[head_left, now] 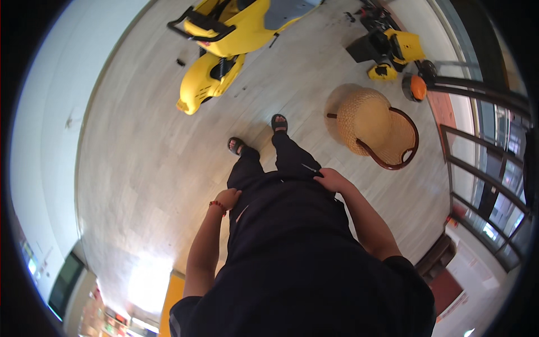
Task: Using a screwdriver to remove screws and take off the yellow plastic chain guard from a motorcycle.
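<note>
My left hand (227,197), with a red bead bracelet at the wrist, rests at the left side of my dark clothing (269,236), fingers curled against the fabric. My right hand (331,178) is closed at my right hip; a thin silvery item (309,167) sticks out beside its fingertips, though what exactly the fingers grip is unclear. My two feet in black sandals (279,122) stand on a pale wood-look floor (140,168).
A yellow ride-on vehicle (224,31) lies ahead. Black and yellow parts (404,46) and an orange round item (416,87) sit ahead-right. A wicker chair (373,123) stands right. A white wall (45,140) runs left; dark-framed windows (483,180) line the right.
</note>
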The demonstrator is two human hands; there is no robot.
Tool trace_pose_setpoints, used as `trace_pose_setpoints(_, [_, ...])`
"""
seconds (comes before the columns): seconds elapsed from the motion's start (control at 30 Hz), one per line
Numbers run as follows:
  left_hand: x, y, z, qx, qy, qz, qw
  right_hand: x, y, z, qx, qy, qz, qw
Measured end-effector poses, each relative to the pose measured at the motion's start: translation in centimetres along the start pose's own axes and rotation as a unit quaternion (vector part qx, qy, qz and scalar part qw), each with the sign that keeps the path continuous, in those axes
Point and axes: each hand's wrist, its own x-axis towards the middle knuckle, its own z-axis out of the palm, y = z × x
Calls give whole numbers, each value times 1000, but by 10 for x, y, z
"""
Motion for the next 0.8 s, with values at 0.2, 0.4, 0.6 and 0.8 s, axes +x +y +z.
trace_pose_setpoints(0.2, [-9, 10, -15, 10, 28, -8, 1000, 23, -4, -39, -15, -13, -18, 1000])
trace_pose_setpoints(0.4, [-56, 49, -29, -73, 48, -29, 996, 43, 7, -64, -25, -72, -91, 993])
trace_pose_setpoints(0.6, [-91, -3, -7, -260, 57, -38, 963, 49, -28, -51, -50, -72, -111, 990])
trace_pose_setpoints(0.8, [-108, -51, -47, -214, 3, -27, 976, 33, -80, -23, -3, -68, -67, 995])
